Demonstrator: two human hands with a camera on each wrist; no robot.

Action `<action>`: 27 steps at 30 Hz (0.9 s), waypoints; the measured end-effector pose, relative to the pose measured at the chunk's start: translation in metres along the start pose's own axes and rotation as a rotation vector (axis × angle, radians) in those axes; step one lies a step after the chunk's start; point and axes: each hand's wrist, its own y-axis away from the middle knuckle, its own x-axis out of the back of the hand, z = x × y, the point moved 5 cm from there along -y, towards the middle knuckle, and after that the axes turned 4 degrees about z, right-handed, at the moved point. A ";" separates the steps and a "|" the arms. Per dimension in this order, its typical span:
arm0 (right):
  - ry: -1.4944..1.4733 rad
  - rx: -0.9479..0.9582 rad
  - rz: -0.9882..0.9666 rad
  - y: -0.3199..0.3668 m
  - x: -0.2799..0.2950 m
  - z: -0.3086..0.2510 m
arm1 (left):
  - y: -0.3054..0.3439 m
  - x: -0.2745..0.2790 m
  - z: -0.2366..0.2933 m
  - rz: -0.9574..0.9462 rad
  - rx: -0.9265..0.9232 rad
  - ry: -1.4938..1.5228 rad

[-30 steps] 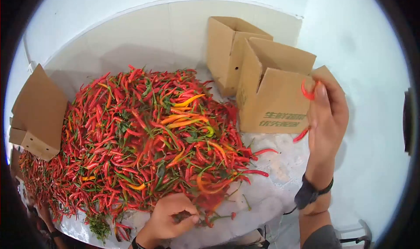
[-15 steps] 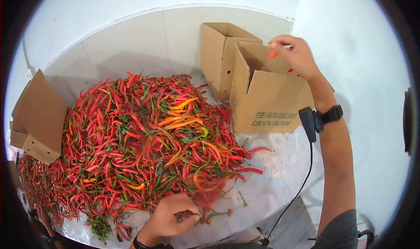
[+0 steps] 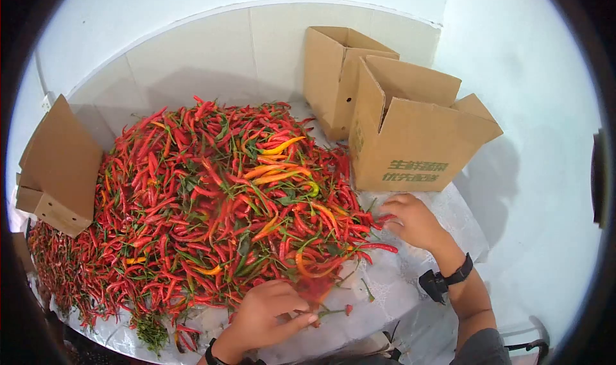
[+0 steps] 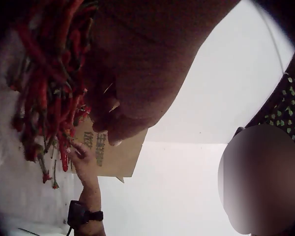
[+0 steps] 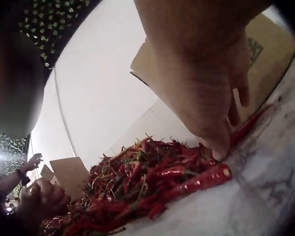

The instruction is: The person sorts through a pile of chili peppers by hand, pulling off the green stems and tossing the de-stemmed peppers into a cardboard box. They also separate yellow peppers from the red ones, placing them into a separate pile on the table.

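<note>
Red chillies lie heaped left of the printed box; nearer us than it, our right hand pinches one chilli; our left hand curls narrowly, contents we cannot tell.

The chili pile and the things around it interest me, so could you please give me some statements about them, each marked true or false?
1. The printed cardboard box stands right of the chili pile. True.
2. The left hand is inside that box. False: it is at the pile's near edge.
3. The right hand has its fingers at a red chili. True.
4. Every chili is red. False: some are orange or yellow.
5. The printed cardboard box is closed. False: its flaps stand open.
</note>
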 end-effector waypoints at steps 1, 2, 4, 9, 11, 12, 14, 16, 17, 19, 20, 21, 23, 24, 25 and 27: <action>-0.022 0.012 -0.022 0.003 -0.008 0.006 | 0.000 0.000 -0.001 0.006 0.000 -0.011; -0.045 0.023 -0.045 0.005 -0.013 0.011 | 0.000 0.000 -0.003 0.012 0.002 -0.022; -0.047 -0.006 -0.100 0.002 -0.017 0.008 | 0.000 0.000 -0.003 0.026 0.005 -0.051; -0.138 0.028 0.006 -0.022 -0.015 -0.057 | 0.003 0.005 -0.010 0.139 0.215 -0.027; -0.184 0.240 0.075 -0.035 -0.018 -0.096 | 0.002 0.008 -0.010 0.267 0.267 0.039; -0.266 0.279 0.075 -0.039 -0.025 -0.113 | 0.004 0.012 -0.011 0.338 0.293 0.071; -0.436 0.360 0.075 -0.038 -0.041 -0.144 | 0.013 0.016 -0.023 0.395 0.290 0.049; -0.516 0.365 0.095 -0.031 -0.058 -0.153 | 0.011 0.022 -0.026 0.479 0.250 0.121; -0.552 0.360 0.103 -0.029 -0.064 -0.155 | 0.011 0.026 -0.023 0.402 0.282 0.014; -0.605 0.272 0.092 -0.026 -0.067 -0.151 | 0.012 0.026 -0.023 0.366 0.358 0.005; -0.624 0.230 0.085 -0.026 -0.066 -0.148 | 0.011 0.023 -0.024 0.351 0.391 0.005; -0.644 0.221 0.075 -0.027 -0.065 -0.148 | 0.008 0.023 -0.021 0.358 0.346 -0.044; -0.659 0.199 0.095 -0.026 -0.064 -0.149 | 0.004 0.023 -0.015 0.363 0.257 -0.147; -0.667 0.185 0.110 -0.025 -0.064 -0.150 | 0.004 0.023 -0.016 0.375 0.253 -0.148; -0.658 0.201 0.135 -0.024 -0.063 -0.150 | 0.005 0.023 -0.017 0.384 0.248 -0.148; -0.634 0.232 0.184 -0.022 -0.060 -0.149 | 0.007 0.024 -0.018 0.399 0.212 -0.169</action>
